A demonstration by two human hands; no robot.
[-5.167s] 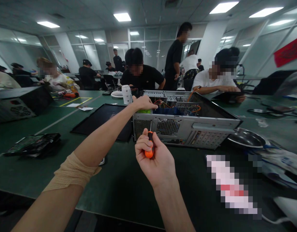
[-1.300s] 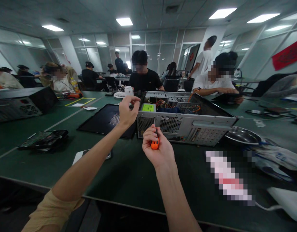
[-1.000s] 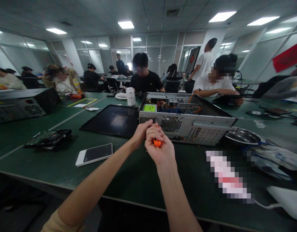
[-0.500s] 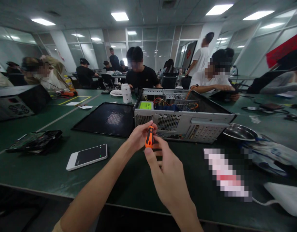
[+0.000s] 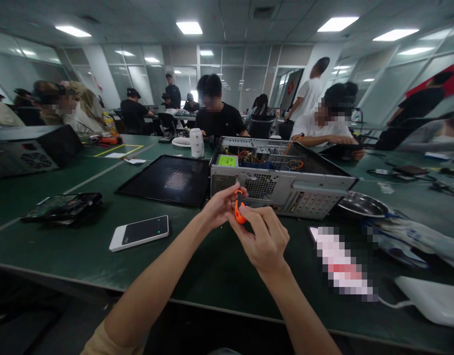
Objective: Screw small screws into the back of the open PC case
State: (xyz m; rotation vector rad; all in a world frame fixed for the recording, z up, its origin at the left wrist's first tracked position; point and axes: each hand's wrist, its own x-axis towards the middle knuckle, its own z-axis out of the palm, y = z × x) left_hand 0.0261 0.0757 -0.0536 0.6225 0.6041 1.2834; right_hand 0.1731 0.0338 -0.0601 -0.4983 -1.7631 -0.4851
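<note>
Both of my hands meet on a small orange-handled screwdriver (image 5: 238,211) held above the green table (image 5: 101,266), just in front of an open silver computer case (image 5: 286,190). My left hand (image 5: 219,206) pinches the screwdriver from the left. From the right, my right hand (image 5: 265,236) has its fingers closed around the handle. The case lies on its side with coloured wires and a green-labelled part showing inside.
A black side panel (image 5: 167,180) lies left of the case. A white phone (image 5: 140,232) and a circuit board (image 5: 62,208) rest nearer left. A metal bowl (image 5: 362,204) sits right of the case. Several people sit across the table.
My left hand left the top of the case and came down to join my right hand on the screwdriver. The screwdriver was turned between the hands.
</note>
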